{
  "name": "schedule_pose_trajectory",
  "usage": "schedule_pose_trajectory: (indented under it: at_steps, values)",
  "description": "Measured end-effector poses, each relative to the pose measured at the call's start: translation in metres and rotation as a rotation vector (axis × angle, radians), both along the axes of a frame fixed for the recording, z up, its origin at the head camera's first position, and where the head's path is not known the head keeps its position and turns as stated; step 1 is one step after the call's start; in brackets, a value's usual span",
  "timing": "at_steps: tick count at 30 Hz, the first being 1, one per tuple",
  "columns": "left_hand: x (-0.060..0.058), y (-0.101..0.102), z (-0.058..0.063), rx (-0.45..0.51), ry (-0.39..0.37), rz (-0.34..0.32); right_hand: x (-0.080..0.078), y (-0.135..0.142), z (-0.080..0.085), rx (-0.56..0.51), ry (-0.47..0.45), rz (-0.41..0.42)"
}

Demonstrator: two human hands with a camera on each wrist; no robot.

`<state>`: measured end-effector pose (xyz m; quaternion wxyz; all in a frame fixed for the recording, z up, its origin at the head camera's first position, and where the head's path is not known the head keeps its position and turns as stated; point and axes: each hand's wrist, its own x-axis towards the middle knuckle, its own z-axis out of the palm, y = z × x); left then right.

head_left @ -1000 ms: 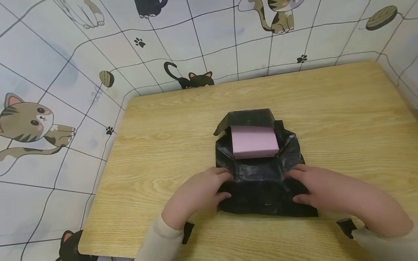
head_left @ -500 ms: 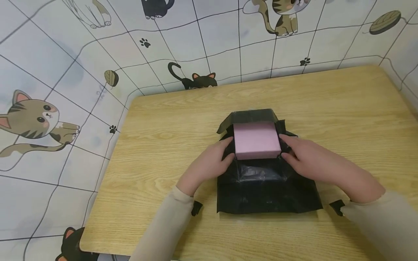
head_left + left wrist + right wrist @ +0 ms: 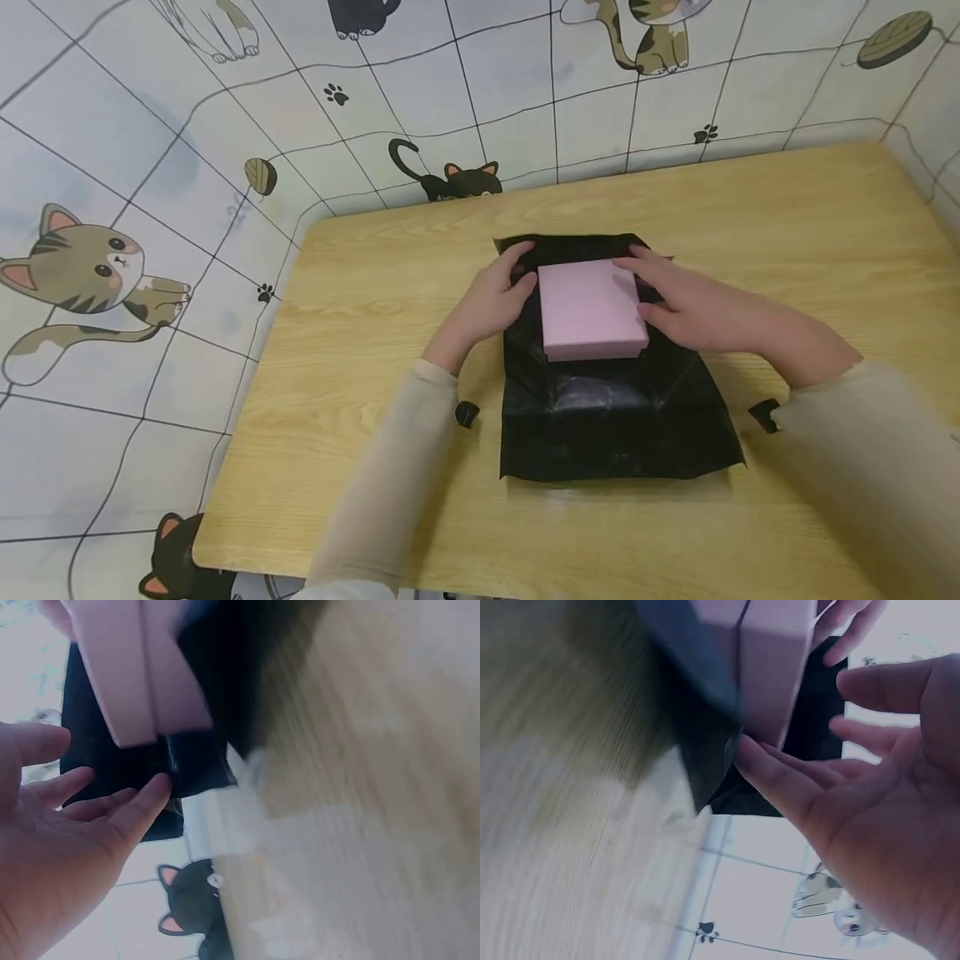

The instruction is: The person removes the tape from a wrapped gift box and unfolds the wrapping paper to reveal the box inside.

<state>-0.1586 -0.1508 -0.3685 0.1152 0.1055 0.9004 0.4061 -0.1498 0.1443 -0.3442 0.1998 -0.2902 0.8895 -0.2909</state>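
A pink box (image 3: 592,304) with a lid rests on a creased black sheet of wrapping (image 3: 600,442), which lies spread on the table. My left hand (image 3: 491,296) is at the box's far left, its fingers reaching onto the back of the sheet. In the left wrist view the left hand's fingers (image 3: 150,799) extend loosely against the black sheet beside the box. My right hand (image 3: 678,300) is at the box's right side, with fingertips at its far right corner. The right wrist view shows the right fingers (image 3: 772,772) fairly straight, touching the wrapping near the box.
The wooden table (image 3: 360,333) extends around the sheet. A wall (image 3: 517,92) printed with cats and grid lines borders its back and left. Small black pieces, one left (image 3: 466,414) and one right (image 3: 765,414), show beside the cuffs.
Both hands have moved from the sheet's front part toward the far side of the box. The back flap that overhung the box now lies folded back behind it, showing more pink lid.
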Motion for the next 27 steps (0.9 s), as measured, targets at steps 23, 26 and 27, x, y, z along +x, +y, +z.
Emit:
schedule_pose_trajectory:
  at_steps: [23, 26, 27]
  values:
    - [-0.073, 0.002, -0.025, -0.702, 0.065, -0.197, -0.087, 0.015, -0.058, 0.220, 0.105, 0.036]
    - [-0.081, 0.002, -0.020, -0.713, 0.088, -0.187, -0.095, 0.012, -0.055, 0.222, 0.117, 0.020]
    - [-0.085, 0.003, -0.020, -0.718, 0.086, -0.189, -0.099, 0.011, -0.055, 0.227, 0.118, 0.012]
